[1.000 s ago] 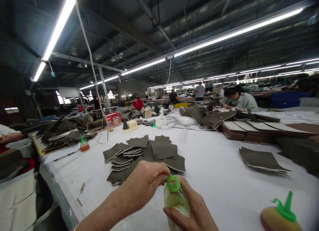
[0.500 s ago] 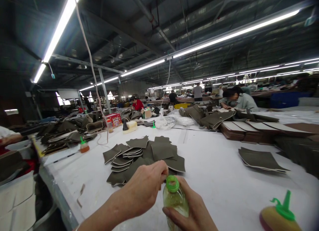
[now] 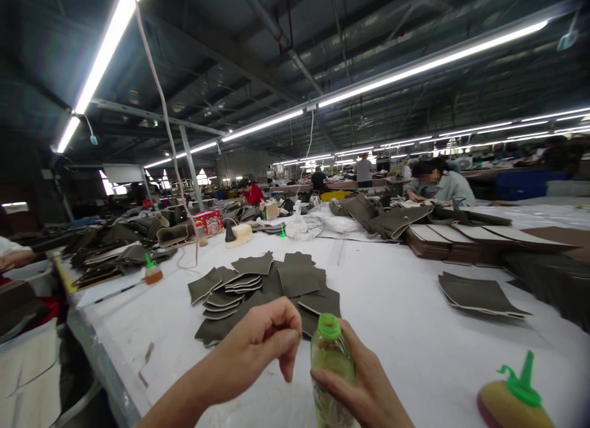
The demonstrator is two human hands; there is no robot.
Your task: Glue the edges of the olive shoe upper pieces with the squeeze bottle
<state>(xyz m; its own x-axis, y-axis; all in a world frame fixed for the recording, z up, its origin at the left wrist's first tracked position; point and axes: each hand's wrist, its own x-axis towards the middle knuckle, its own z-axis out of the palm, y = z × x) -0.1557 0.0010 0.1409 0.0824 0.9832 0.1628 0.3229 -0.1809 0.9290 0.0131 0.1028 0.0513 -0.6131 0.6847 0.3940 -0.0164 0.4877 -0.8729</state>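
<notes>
My right hand (image 3: 369,394) is wrapped round a clear plastic bottle (image 3: 332,366) of yellowish liquid with a green cap (image 3: 329,326), held upright over the near edge of the white table (image 3: 396,317). My left hand (image 3: 258,348) hovers just left of the cap, apart from it. Its fingers are curled into a loose pinch, and I cannot see whether anything is between them. Just beyond both hands lies a spread pile of dark olive cut pieces (image 3: 276,280).
A squat amber bottle with a green spout (image 3: 515,397) stands at the near right. More olive pieces (image 3: 479,296) and brown stacks (image 3: 461,240) lie to the right. A small orange bottle (image 3: 152,273) sits left. A cable (image 3: 166,126) hangs down. A person (image 3: 445,182) works across the table.
My left hand has come off the green cap and drawn back to the left. The bottle has shifted slightly right and up in my right hand.
</notes>
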